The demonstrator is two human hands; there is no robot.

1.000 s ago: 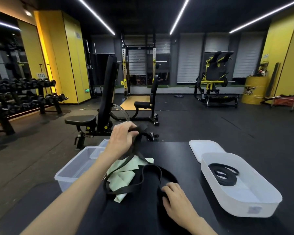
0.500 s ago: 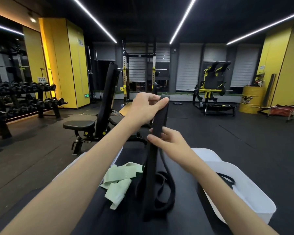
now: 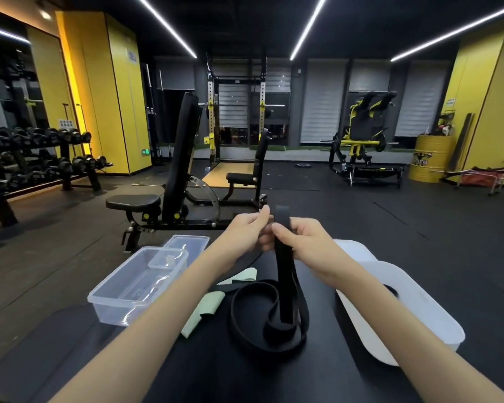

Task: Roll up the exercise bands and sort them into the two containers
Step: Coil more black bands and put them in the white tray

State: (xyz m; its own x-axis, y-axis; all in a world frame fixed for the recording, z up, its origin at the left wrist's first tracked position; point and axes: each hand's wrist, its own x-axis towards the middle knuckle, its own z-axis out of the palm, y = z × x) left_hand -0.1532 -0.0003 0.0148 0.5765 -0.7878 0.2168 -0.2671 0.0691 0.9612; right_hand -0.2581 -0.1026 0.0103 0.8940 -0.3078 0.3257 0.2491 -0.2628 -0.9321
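Evidently limp and rubbery, the black band point(image 3: 284, 274) hangs down. The left hand point(image 3: 245, 229) and right hand point(image 3: 301, 242) both pinch its top end (likely the spot to start rolling), with the slack coiled on the table point(image 3: 216, 373) at six o'clock.

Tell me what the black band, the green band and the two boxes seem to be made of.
Black band: probably rubber or latex, matte; it hangs limp and coils in soft loops.
Green band: a thin flat strip, maybe latex or fabric, matte, lying folded.
Clear box: hard see-through plastic, glossy with highlights.
White box: opaque plastic by its look, smooth with rounded corners.
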